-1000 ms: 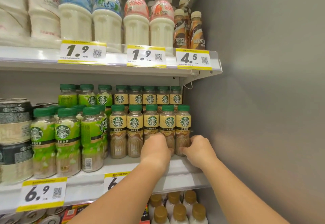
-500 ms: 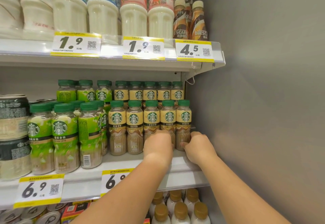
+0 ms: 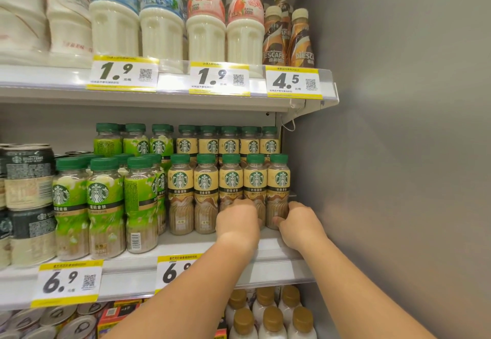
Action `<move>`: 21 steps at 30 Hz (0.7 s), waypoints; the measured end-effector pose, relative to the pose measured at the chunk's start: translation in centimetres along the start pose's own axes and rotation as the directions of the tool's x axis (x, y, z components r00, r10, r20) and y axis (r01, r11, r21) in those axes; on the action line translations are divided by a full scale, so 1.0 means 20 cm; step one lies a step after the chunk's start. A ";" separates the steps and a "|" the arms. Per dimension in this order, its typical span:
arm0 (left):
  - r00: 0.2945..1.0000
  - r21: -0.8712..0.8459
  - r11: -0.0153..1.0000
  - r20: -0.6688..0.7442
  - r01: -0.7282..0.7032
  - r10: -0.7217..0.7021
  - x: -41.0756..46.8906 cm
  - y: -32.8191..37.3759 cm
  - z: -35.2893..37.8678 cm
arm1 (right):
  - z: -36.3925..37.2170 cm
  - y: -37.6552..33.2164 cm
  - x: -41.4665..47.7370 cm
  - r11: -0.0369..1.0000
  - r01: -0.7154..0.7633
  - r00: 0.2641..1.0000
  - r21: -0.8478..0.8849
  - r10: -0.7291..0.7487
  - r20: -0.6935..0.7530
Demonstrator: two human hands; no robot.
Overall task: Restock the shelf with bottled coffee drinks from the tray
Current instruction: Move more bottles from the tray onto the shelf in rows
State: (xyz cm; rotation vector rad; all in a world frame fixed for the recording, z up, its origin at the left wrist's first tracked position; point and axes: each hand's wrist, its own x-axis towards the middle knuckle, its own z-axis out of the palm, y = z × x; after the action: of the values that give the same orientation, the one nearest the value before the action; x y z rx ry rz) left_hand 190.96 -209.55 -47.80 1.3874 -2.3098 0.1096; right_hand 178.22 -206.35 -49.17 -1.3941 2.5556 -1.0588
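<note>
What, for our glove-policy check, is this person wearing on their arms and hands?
Nothing that shows. The left forearm and right forearm are bare to the picture's bottom edge, with no sleeve in view. The left hand and right hand are ungloved, and no watch, wristband or ring shows on their visible parts.

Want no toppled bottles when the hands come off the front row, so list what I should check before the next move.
1. Grip of right hand round the base of the rightmost bottle: ok.
2. Grip of left hand on the neighbouring bottle: cannot tell, fingers hidden.
3. All five in the front row upright, labels forward: ok.
4. The rightmost bottle apart from the side wall: ok.
5. The tray within reach: cannot tell, not in view.
</note>
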 end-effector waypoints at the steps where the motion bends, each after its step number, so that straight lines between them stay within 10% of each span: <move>1: 1.000 -0.006 1.000 0.015 0.002 -0.002 0.00 0.00 -0.01 | 0.00 0.00 -0.01 1.000 0.007 1.000 0.002 -0.007 -0.002; 21: 0.953 0.223 0.934 -0.051 -0.280 0.298 -0.52 -0.47 -0.09 | -0.04 -0.02 -0.63 0.822 0.318 0.924 -0.473 -0.379 -0.037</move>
State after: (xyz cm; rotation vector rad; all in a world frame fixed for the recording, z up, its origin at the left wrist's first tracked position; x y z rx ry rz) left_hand 203.73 -205.00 -51.87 1.1007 -2.4733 0.5103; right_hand 185.75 -196.45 -51.81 -2.0370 2.8419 -0.5945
